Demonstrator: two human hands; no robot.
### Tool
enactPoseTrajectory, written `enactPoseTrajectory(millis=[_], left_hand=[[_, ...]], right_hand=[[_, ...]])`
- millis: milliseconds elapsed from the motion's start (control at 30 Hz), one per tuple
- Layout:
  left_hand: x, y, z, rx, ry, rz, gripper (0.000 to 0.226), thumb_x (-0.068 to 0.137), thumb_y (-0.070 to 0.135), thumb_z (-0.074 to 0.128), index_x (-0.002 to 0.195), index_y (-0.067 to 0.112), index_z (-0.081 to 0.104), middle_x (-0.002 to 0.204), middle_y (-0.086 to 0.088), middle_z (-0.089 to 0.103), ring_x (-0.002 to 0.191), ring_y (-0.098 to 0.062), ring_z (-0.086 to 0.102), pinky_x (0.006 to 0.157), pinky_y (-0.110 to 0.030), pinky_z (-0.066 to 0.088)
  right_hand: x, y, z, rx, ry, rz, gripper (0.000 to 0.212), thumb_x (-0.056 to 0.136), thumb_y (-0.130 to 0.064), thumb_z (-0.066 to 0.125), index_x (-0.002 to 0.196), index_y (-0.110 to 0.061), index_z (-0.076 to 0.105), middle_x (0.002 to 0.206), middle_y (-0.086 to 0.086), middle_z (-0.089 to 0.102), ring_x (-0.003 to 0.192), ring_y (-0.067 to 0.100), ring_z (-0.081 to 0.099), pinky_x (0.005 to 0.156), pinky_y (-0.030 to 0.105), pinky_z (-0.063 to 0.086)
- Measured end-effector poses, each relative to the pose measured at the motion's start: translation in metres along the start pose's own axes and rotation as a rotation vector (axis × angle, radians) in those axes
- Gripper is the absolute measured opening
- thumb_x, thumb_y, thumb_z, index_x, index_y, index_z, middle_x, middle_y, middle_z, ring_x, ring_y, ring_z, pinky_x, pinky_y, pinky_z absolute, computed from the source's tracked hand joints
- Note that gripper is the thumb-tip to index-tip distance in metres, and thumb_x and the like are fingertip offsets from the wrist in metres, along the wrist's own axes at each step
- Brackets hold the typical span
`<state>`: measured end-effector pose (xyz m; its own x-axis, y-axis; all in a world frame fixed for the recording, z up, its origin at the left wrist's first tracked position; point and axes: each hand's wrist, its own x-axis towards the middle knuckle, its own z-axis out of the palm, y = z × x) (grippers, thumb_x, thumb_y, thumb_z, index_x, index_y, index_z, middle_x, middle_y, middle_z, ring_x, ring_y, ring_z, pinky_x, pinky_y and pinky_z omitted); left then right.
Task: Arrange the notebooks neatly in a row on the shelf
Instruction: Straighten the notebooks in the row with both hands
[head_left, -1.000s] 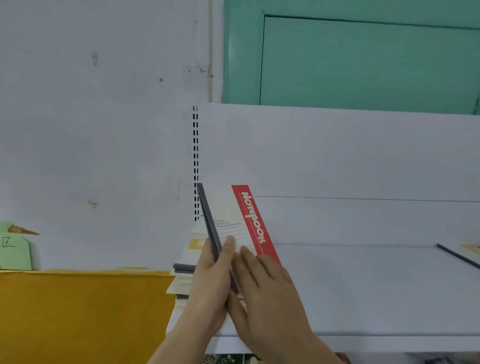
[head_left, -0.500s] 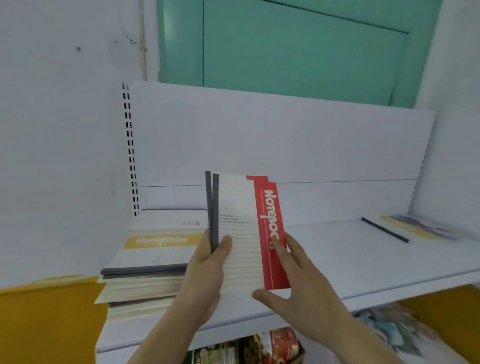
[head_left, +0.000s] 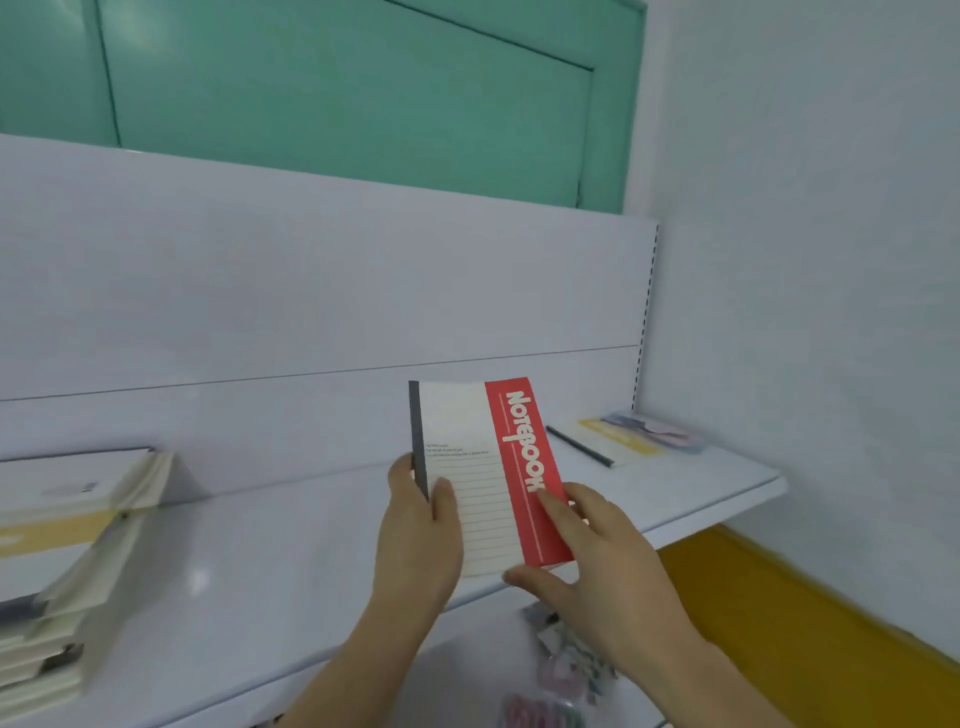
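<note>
1. My left hand (head_left: 418, 540) grips a notebook (head_left: 483, 467) by its dark spine edge, thumb curled over the front cover and fingers wrapped behind.
2. The notebook stands nearly upright above the middle of the shelf (head_left: 291, 582), its cover facing me: a cream lined panel on the left and a red band with "Notebook" lettering running down the right.
3. My right hand (head_left: 597, 566) is spread, fingers straight; the fingertips lie flat on the red band and the thumb touches the lower right corner of the cover.
4. I cannot tell whether the notebook's bottom edge touches the shelf, because my hands cover it.
5. A stack (head_left: 62, 561) of notebooks lies flat at the left end of the shelf, blurred, its page edges turned toward me.
6. At the far right end, near the wall (head_left: 805, 260), a yellow notebook (head_left: 605, 441) lies flat with a dark spine, and a bluish one (head_left: 660, 431) lies just beside it.
7. A teal door (head_left: 337, 88) rises behind the shelf's white back panel (head_left: 260, 291).
8. Below the shelf's front edge, blurred patterned items (head_left: 561, 654) show on a lower level.
</note>
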<state>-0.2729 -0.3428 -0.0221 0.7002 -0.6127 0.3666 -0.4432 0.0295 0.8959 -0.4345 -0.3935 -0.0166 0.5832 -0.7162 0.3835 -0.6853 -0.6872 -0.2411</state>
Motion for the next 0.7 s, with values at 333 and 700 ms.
enactPoseTrajectory(millis=[333,700], left_hand=[[0.043,-0.009,0.136,0.506,-0.073,0.13,0.062,0.098,0.045,0.052,0.149,0.03,0.02,0.122,0.01,0.055,0.092,-0.009,0.055,0.075,-0.019,0.051],[0.134,-0.064,0.193,0.881,-0.516,0.125,0.08,0.081,0.075,0.056,0.142,0.026,0.036,0.125,0.004,0.052,0.105,-0.011,0.046,0.091,-0.024,0.047]], right_hand=[[0.067,0.155,0.009,-0.068,-0.066,-0.024,0.086,0.079,-0.079,0.04,0.15,-0.036,0.018,0.154,-0.014,0.025,0.14,0.011,0.024,0.116,0.035,0.023],[0.202,0.232,0.085,-0.125,-0.134,-0.233,0.079,0.076,-0.082,0.042,0.136,-0.031,0.043,0.13,-0.013,0.047,0.122,0.01,0.039,0.107,0.027,0.032]])
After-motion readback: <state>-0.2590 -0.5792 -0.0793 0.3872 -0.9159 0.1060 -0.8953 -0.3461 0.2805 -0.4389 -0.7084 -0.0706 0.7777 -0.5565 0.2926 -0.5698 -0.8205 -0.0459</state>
